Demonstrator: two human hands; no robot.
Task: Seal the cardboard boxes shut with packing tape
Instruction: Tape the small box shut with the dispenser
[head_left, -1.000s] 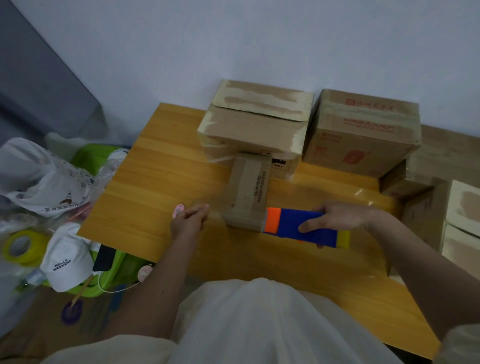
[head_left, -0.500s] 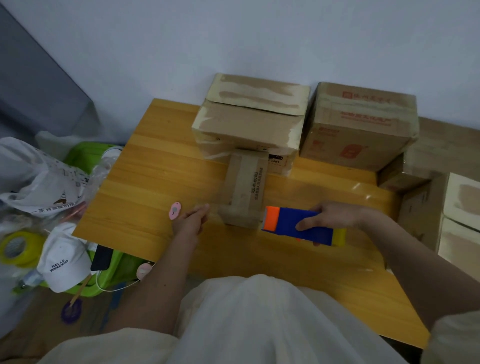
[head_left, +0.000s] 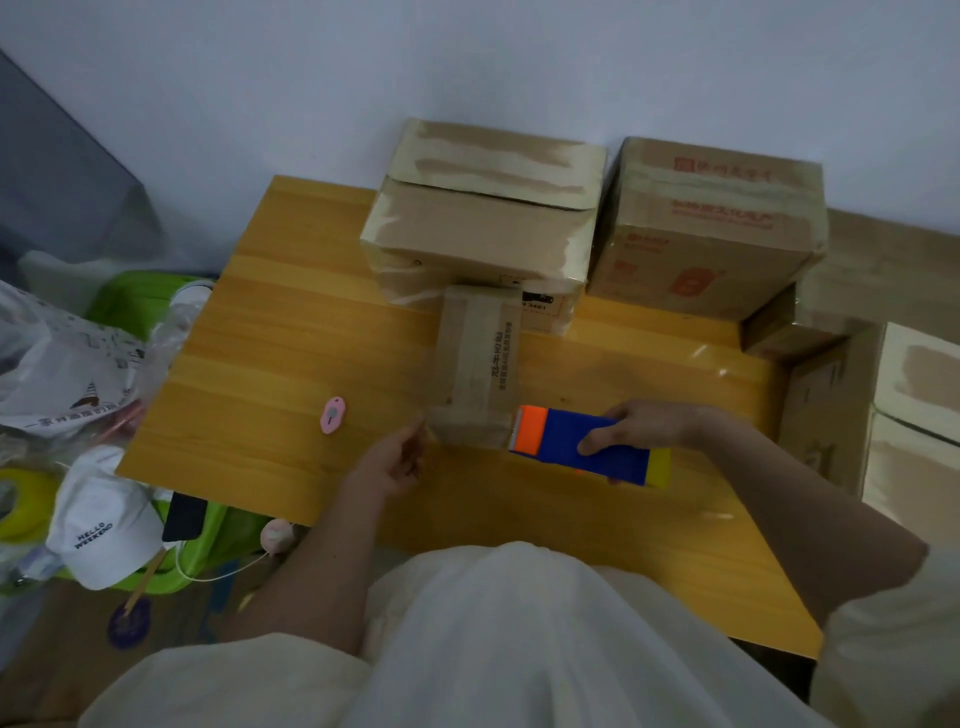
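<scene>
A small narrow cardboard box (head_left: 478, 353) lies lengthwise in the middle of the wooden table (head_left: 291, 364). A strip of clear tape (head_left: 467, 431) runs across its near end. My left hand (head_left: 389, 462) pinches the tape's end just left of the box's near corner. My right hand (head_left: 644, 426) grips a blue tape dispenser (head_left: 587, 447) with an orange head and a yellow tail. The orange head sits against the box's near right corner.
Two bigger taped boxes (head_left: 483, 244) (head_left: 711, 228) stand behind the small one, more boxes (head_left: 909, 415) at the right edge. A pink cutter (head_left: 333, 414) lies left of my left hand. Off the table's left are a white cap (head_left: 104, 525), yellow tape roll (head_left: 21, 499) and green bin (head_left: 135, 296).
My left hand has drawn away from the pink cutter, which now lies fully uncovered, and sits closer to the box's corner. The dispenser stays at the box's near right corner.
</scene>
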